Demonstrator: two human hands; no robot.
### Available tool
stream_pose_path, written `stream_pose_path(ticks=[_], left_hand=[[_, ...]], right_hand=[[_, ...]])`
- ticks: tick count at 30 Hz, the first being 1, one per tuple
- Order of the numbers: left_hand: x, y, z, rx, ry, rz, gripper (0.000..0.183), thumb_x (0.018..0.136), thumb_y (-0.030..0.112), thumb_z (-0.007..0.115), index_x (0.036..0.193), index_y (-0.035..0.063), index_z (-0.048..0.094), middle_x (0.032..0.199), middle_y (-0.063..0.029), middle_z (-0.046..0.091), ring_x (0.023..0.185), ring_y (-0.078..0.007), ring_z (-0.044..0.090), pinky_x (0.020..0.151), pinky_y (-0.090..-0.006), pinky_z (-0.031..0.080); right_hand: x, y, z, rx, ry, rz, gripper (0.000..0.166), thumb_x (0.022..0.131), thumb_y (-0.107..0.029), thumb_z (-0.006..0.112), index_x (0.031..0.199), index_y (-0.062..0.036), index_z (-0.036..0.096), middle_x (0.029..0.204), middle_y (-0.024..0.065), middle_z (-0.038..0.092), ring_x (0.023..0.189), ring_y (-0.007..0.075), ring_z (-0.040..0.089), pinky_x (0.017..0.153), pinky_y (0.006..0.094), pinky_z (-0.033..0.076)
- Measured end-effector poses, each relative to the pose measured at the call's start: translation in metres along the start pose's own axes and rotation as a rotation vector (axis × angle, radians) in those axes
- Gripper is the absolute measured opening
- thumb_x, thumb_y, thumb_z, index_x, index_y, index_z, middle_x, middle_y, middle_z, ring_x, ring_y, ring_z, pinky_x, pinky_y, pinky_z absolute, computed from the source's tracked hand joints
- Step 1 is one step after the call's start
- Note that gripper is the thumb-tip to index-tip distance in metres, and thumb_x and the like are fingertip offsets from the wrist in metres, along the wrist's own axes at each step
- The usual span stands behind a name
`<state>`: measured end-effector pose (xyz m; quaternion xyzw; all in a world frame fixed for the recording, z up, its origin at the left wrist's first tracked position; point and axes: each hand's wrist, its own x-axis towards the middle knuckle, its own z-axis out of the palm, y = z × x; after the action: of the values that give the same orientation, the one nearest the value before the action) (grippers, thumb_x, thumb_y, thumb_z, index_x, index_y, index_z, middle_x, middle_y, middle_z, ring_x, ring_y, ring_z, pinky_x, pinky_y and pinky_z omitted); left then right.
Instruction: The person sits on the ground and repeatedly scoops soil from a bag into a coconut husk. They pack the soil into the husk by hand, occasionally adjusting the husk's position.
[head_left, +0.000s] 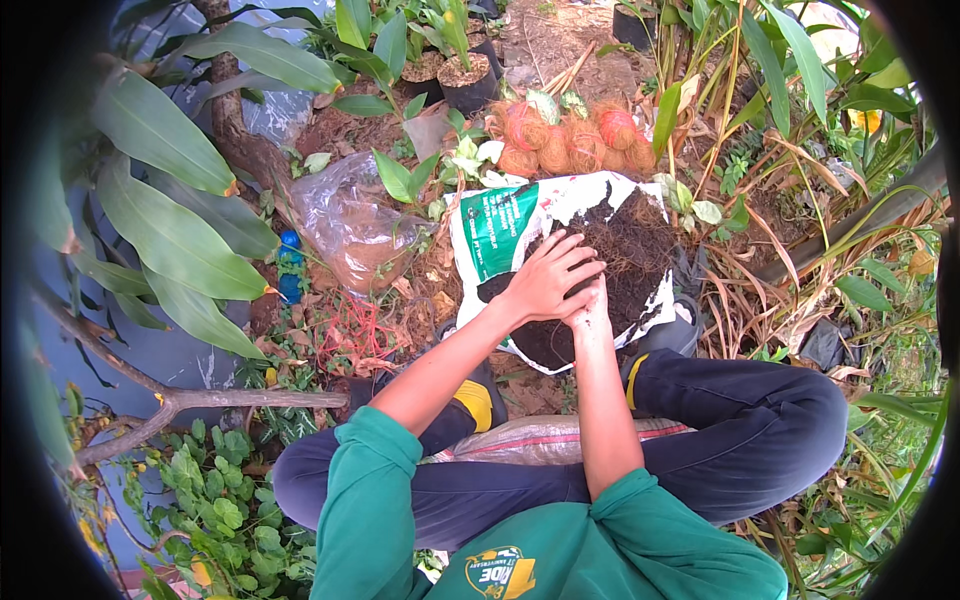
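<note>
My left hand (551, 276) is cupped over my right hand (589, 306), palms facing each other. Dark soil (582, 285) shows between the fingers, and the hands appear pressed around a clump of it; most of the clump is hidden. Both hands are above an opened white and green plastic sack (466, 289), spread flat and bearing print. Loose black potting soil (544, 341) covers much of the sack. Brown coconut fibre (637, 251) lies on the soil at the right, just beyond my fingertips.
Several fibre balls bound with red string (570, 142) sit behind the sack. To the left are a clear plastic bag (352, 225) of brown material, tangled red string (352, 334) and a blue object (290, 266). Potted plants (469, 79) stand farther back; a branch (255, 399) juts in at left.
</note>
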<state>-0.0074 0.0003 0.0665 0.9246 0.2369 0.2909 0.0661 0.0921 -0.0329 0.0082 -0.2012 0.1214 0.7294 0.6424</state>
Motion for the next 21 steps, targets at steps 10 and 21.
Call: stream_pose_path(ticks=[10, 21], left_hand=[[-0.002, -0.007, -0.001, 0.034, 0.111, 0.168, 0.028, 0.077, 0.028, 0.066, 0.098, 0.0105, 0.070, 0.101, -0.0047, 0.065, 0.102, -0.0264, 0.058, 0.096, -0.0440, 0.042], [-0.009, -0.010, 0.016, 0.094, 0.096, 0.220, 0.026, 0.076, 0.025, 0.065, 0.096, 0.0079, 0.068, 0.104, -0.0045, 0.064, 0.103, -0.0258, 0.057, 0.097, -0.0440, 0.042]], right_hand=[[0.016, -0.006, -0.011, 0.075, -0.231, 0.100, 0.035, 0.099, -0.041, 0.043, 0.113, -0.0130, 0.060, 0.105, 0.0028, 0.064, 0.095, 0.0180, 0.063, 0.082, 0.0343, 0.053], [0.021, -0.009, -0.024, 0.043, -0.249, 0.094, 0.027, 0.099, -0.035, 0.046, 0.105, -0.0151, 0.062, 0.100, 0.0008, 0.066, 0.090, 0.0155, 0.064, 0.077, 0.0309, 0.054]])
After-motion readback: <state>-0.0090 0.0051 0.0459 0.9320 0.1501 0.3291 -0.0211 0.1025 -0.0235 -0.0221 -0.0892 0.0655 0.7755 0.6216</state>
